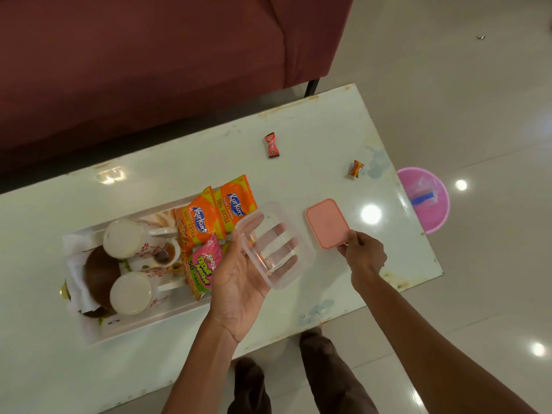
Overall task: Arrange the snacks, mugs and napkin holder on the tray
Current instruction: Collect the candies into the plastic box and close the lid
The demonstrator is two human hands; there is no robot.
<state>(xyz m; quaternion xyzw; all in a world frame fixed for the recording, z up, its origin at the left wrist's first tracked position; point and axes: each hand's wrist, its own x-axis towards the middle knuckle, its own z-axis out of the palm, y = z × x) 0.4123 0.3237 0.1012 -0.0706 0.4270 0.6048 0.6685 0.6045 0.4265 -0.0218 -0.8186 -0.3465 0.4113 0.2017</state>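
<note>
A white tray on the table carries two floral mugs, a brown napkin holder with white napkins, two orange Kurkure packets and a pink snack packet. My left hand carries a clear plastic box on its palm and straight fingers, just right of the tray. My right hand pinches the near corner of the pink lid, which lies flat on the table.
Two wrapped candies lie on the white table farther back. A maroon sofa stands behind the table. A pink basin sits on the tiled floor past the table's right edge.
</note>
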